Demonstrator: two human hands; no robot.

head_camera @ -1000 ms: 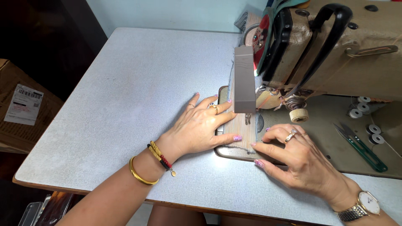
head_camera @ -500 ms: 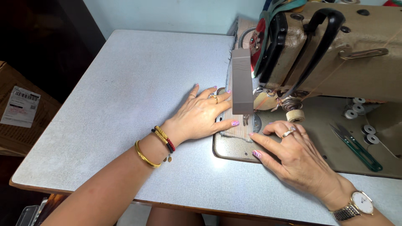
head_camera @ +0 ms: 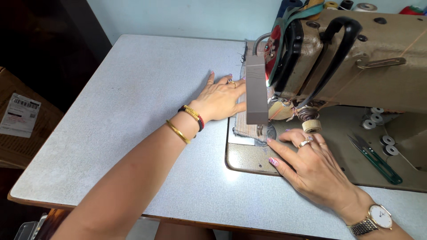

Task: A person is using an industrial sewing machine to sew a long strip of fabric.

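Left hand (head_camera: 220, 98) flat on fabric (head_camera: 245, 124) | white label (head_camera: 18, 114) far left

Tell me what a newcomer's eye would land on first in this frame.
Probably the big tan sewing machine at upper right, with its lamp arm lit above a strip of brownish fabric. Next, the two hands: the left hand flat on the fabric's left edge, the right hand on the machine bed near the needle.

Head view, steeply down, close

Tan striped fabric (head_camera: 247, 120), beige sewing machine (head_camera: 378, 58), grey table (head_camera: 133, 102)
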